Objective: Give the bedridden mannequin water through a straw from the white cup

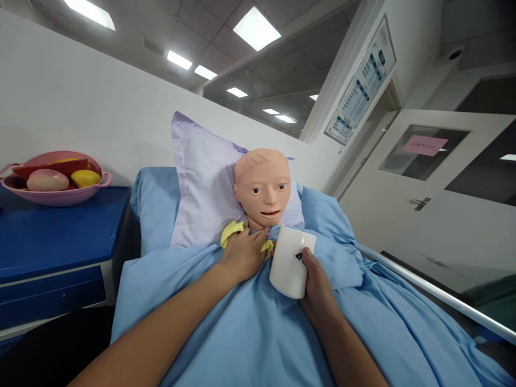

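Note:
A patient manikin [264,185] lies in the bed with its head up and its mouth slightly parted. My right hand [318,285] grips a white mug [288,266] with a small dark mark. The mug tilts a little just below the manikin's chin, and its contents do not show. Under the chin, my left hand [245,252] holds a yellow cloth [231,232] against the neck and upper chest. The cloth sticks out on both sides of the hand, whose fingertips are partly hidden.
Behind the manikin rests a lilac pillow [201,183]. A blue blanket [258,338] covers its body. At left, a blue cabinet [60,236] carries a pink basket [60,199] of fruit. A metal bed rail [439,295] runs along the right, near a door [387,215].

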`<move>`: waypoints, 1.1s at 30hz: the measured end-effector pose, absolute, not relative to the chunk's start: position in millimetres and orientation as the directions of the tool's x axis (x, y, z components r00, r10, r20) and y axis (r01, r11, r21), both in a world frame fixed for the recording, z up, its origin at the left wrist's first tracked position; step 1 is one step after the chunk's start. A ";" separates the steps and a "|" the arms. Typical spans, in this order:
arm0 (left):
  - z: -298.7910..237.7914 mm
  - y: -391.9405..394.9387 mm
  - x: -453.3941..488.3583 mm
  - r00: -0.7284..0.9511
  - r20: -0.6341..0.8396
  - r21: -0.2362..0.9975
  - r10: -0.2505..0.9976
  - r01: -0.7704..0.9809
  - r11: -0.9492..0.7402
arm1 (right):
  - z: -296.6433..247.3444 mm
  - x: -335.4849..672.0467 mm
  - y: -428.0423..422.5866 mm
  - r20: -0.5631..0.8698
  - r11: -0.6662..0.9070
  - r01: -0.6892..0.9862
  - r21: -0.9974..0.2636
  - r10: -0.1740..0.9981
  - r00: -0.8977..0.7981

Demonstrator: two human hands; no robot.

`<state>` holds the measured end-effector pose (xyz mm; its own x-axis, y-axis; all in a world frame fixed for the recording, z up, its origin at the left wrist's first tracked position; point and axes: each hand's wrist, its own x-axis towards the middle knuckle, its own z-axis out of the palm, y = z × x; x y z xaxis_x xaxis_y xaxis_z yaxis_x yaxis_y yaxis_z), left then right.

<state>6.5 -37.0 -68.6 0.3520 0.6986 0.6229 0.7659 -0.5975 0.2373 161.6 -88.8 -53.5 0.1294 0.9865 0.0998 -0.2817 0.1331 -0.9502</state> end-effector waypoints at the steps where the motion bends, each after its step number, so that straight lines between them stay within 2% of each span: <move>1: -68.4 -36.9 6.2 0.353 0.619 0.244 0.702 0.763 -0.599 | -53.8 161.6 -88.6 0.098 0.133 -0.282 -0.950 0.986 0.135; 6: -68.5 -37.0 6.0 0.346 0.607 0.269 0.715 0.757 -0.595 | -55.4 162.1 -87.2 0.107 0.141 -0.266 -0.953 0.984 0.140; 20: -69.0 -34.0 2.0 0.361 0.581 0.224 0.729 0.790 -0.570 | -55.3 162.9 -86.2 0.135 0.162 -0.266 -0.950 0.984 0.117; 33: -72.7 -31.7 -1.7 0.362 0.619 0.278 0.697 0.730 -0.625 | -55.3 162.5 -88.2 0.101 0.130 -0.275 -0.953 0.988 0.117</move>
<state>-1.7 -31.7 -72.7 0.3616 0.6971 0.6191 0.7296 -0.6250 0.2777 162.5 -88.2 -55.3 0.1172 0.9880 0.1008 -0.2752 0.1299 -0.9526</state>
